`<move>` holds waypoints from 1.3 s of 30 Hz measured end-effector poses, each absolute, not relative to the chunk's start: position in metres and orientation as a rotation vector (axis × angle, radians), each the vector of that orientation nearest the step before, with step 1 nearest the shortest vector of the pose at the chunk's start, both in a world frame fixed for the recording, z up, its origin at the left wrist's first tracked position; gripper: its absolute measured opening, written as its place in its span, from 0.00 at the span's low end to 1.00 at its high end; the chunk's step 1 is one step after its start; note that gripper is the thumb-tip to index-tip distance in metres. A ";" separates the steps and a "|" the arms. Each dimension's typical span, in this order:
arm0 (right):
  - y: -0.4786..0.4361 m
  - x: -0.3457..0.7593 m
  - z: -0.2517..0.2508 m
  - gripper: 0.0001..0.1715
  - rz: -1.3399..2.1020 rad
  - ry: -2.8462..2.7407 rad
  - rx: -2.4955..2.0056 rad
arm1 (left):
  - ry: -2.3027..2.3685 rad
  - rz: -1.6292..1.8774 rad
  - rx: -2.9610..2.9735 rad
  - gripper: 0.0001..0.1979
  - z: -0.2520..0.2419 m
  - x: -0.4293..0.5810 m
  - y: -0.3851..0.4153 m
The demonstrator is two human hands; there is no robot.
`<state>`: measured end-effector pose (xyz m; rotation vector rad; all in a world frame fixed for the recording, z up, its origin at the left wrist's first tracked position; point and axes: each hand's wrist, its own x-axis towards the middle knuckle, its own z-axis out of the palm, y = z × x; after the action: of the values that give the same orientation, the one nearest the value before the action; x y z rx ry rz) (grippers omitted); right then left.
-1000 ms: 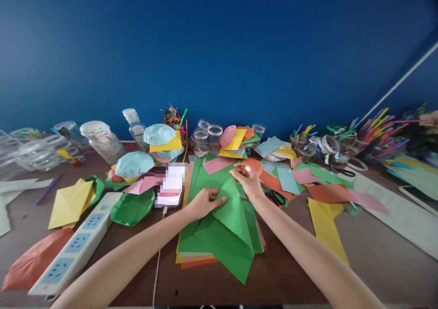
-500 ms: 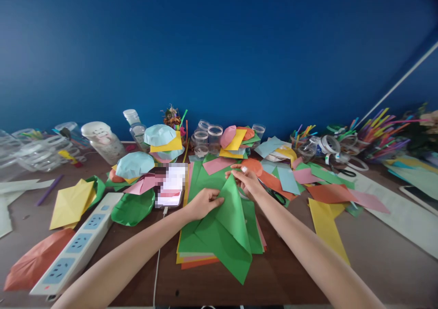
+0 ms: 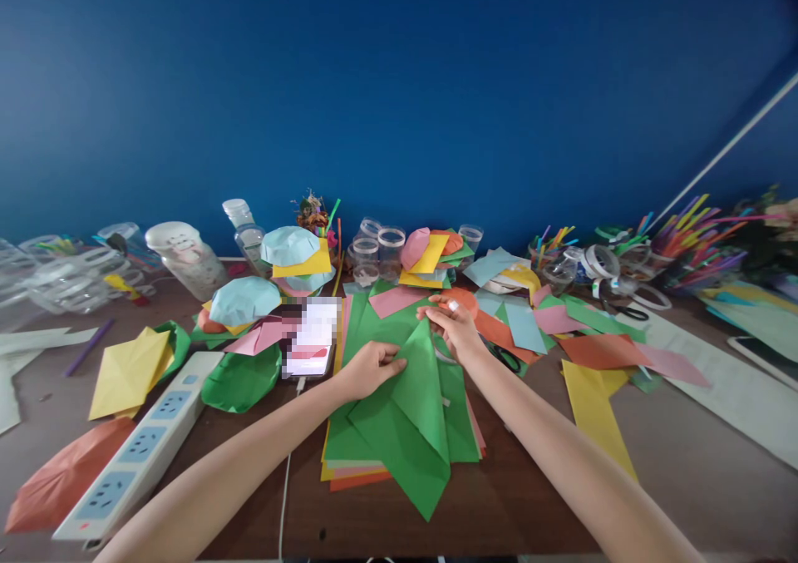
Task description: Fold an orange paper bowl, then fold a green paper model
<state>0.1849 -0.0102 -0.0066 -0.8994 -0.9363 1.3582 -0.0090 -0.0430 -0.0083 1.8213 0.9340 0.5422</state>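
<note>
A sheet of green paper (image 3: 399, 442), partly folded, stands slightly raised before me, one corner pointing toward the table's front edge. The fingers of my left hand (image 3: 374, 370) are closed on its left side. Higher up, my right hand (image 3: 454, 325) pinches the top corner between thumb and fingers, and a small white piece sits on one of its fingers. Beneath the sheet lies a stack of coloured paper (image 3: 465, 438), green on top with pink, yellow and orange edges showing. Black-handled scissors (image 3: 508, 359) lie partly covered right of my right hand.
A phone (image 3: 310, 338) on a cable and a power strip (image 3: 140, 446) lie to the left. Folded paper shapes (image 3: 246, 299) surround them. Plastic cups (image 3: 391, 251) stand behind. Paper scraps (image 3: 598, 413) and cups of coloured sticks (image 3: 698, 239) are on the right.
The green sheet's lower corner has swung a little to the left, and its folded flap has shifted with it. Both hands stay almost in place, keeping their grip.
</note>
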 end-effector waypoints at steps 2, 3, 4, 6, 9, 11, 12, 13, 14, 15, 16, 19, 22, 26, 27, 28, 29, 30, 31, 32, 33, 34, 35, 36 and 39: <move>-0.009 0.186 -0.006 0.19 1.336 -0.908 -0.926 | 0.952 0.540 1.849 0.21 -0.009 -0.009 -0.043; -0.009 0.187 -0.006 0.19 1.327 -0.895 -0.944 | 0.962 0.543 1.864 0.21 -0.009 -0.010 -0.043; -0.008 0.187 -0.006 0.19 1.322 -0.886 -0.965 | 0.970 0.547 1.876 0.20 -0.009 -0.010 -0.043; -0.008 0.188 -0.006 0.19 1.329 -0.888 -1.014 | 0.981 0.563 1.887 0.20 -0.009 -0.010 -0.043; -0.009 0.188 -0.007 0.19 1.380 -0.949 -1.067 | 0.983 0.584 1.880 0.20 -0.007 -0.010 -0.043; -0.010 0.187 -0.008 0.19 1.429 -1.013 -1.074 | 0.978 0.591 1.873 0.20 -0.006 -0.010 -0.044; -0.010 0.187 -0.008 0.20 1.445 -1.043 -1.071 | 0.977 0.592 1.872 0.20 -0.005 -0.010 -0.044; -0.010 0.187 -0.009 0.20 1.454 -1.067 -1.068 | 0.978 0.593 1.873 0.19 -0.005 -0.010 -0.044; -0.010 0.187 -0.010 0.21 1.449 -1.081 -1.066 | 0.983 0.592 1.875 0.19 -0.005 -0.010 -0.044; -0.010 0.187 -0.010 0.21 1.432 -1.089 -1.066 | 0.990 0.591 1.877 0.19 -0.006 -0.010 -0.044; -0.009 0.187 -0.011 0.21 1.408 -1.095 -1.068 | 1.001 0.593 1.878 0.19 -0.006 -0.010 -0.043; -0.007 0.189 -0.011 0.22 1.309 -1.111 -1.082 | 1.050 0.636 1.858 0.18 -0.006 -0.010 -0.043; -0.006 0.191 -0.009 0.21 1.190 -1.112 -1.092 | 1.099 0.691 1.834 0.18 -0.006 -0.009 -0.043; -0.006 0.192 -0.006 0.19 1.067 -1.095 -1.096 | 1.171 0.698 1.838 0.20 -0.008 -0.010 -0.041; -0.007 0.192 -0.005 0.19 1.046 -1.081 -1.097 | 1.184 0.702 1.839 0.20 -0.009 -0.010 -0.040; -0.007 0.192 -0.006 0.19 1.029 -1.063 -1.096 | 1.194 0.706 1.838 0.20 -0.010 -0.011 -0.040; -0.007 0.192 -0.006 0.20 1.012 -1.047 -1.094 | 1.197 0.709 1.837 0.20 -0.011 -0.011 -0.039; -0.007 0.192 -0.006 0.20 0.994 -1.034 -1.091 | 1.198 0.710 1.837 0.20 -0.011 -0.011 -0.039; -0.006 0.192 -0.007 0.20 0.979 -1.026 -1.087 | 1.197 0.708 1.838 0.20 -0.011 -0.012 -0.039; -0.006 0.192 -0.007 0.20 0.964 -1.024 -1.083 | 1.192 0.701 1.838 0.20 -0.011 -0.012 -0.039; -0.006 0.192 -0.008 0.20 0.953 -1.026 -1.078 | 1.184 0.692 1.836 0.20 -0.011 -0.012 -0.039; -0.006 0.192 -0.008 0.20 0.946 -1.029 -1.073 | 1.172 0.684 1.830 0.20 -0.010 -0.011 -0.039; -0.006 0.192 -0.008 0.20 0.945 -1.034 -1.068 | 1.158 0.677 1.821 0.19 -0.009 -0.011 -0.039; -0.006 0.192 -0.008 0.20 0.946 -1.036 -1.063 | 1.146 0.673 1.807 0.19 -0.009 -0.011 -0.039; -0.006 0.192 -0.008 0.20 0.944 -1.036 -1.061 | 1.119 0.667 1.770 0.18 -0.007 -0.010 -0.040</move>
<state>0.1920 -0.0057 -0.0081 -1.0615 -1.0361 0.9438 -0.0103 -0.0396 -0.0073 1.7701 1.1193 0.6672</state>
